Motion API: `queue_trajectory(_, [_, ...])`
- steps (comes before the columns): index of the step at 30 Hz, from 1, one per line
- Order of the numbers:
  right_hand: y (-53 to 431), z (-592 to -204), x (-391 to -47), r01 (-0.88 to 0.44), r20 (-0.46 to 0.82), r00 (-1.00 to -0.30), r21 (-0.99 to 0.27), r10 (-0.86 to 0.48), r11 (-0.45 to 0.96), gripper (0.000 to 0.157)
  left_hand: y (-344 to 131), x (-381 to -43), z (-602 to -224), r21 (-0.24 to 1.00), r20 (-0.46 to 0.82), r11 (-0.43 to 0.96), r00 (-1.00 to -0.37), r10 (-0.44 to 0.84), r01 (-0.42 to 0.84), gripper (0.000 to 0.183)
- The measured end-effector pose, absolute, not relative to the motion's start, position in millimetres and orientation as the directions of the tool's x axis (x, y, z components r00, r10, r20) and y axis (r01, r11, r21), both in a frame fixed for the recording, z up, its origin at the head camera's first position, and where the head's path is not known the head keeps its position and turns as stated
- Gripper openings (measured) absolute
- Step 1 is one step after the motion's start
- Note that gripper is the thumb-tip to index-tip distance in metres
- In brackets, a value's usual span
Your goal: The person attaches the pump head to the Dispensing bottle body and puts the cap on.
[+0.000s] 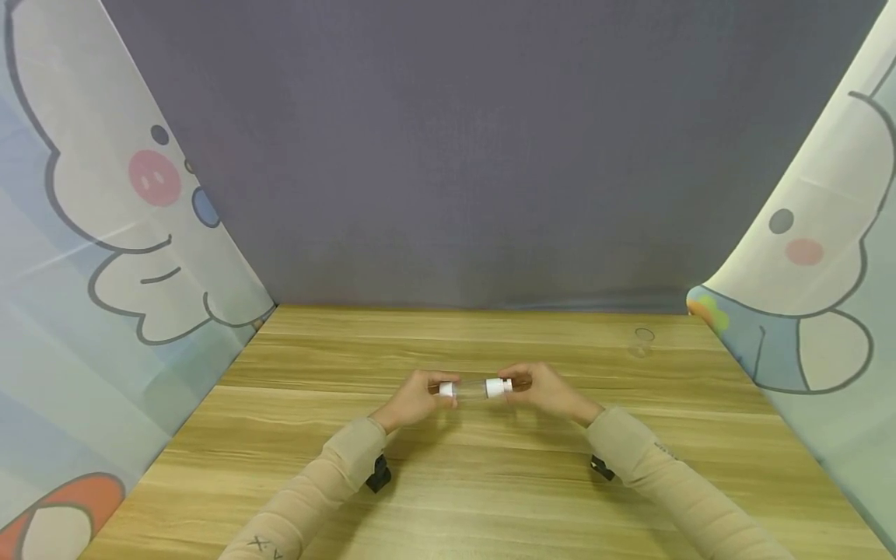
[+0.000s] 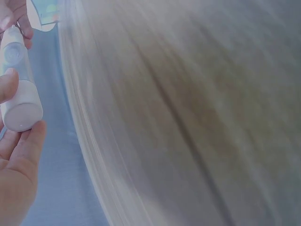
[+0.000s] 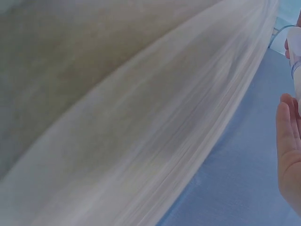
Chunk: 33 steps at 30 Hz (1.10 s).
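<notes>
A small clear bottle lies sideways between both hands, held above the table. Its left end is a white base; its right end has a white collar with a narrower tip. My left hand pinches the base end, thumb on one side and fingers on the other. At the tip end, my right hand grips with thumb and fingers. The right wrist view shows the right hand and only a sliver of the bottle at the frame's edge.
A small see-through cup or cap stands at the back right of the wooden table. Behind the table hangs a dark grey cloth. Cartoon-printed curtains flank both sides. Black wrist mounts hang under the sleeves.
</notes>
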State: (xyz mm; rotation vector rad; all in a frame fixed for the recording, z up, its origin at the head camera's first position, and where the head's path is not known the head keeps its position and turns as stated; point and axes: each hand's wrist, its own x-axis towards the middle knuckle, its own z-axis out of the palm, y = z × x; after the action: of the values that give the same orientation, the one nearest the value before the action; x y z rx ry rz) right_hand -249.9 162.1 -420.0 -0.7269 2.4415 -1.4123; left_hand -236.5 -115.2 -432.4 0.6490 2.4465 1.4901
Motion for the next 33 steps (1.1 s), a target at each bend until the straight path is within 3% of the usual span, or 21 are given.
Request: queue_trajectory(33, [162.4, -421.2, -247.8, -0.361, 0.079, -0.819, -0.84, -0.568, 0.404, 0.036, -116.0, -236.9, -436.0, 0.881, 0.098, 0.364, -0.87, 0.483, 0.302, 0.042])
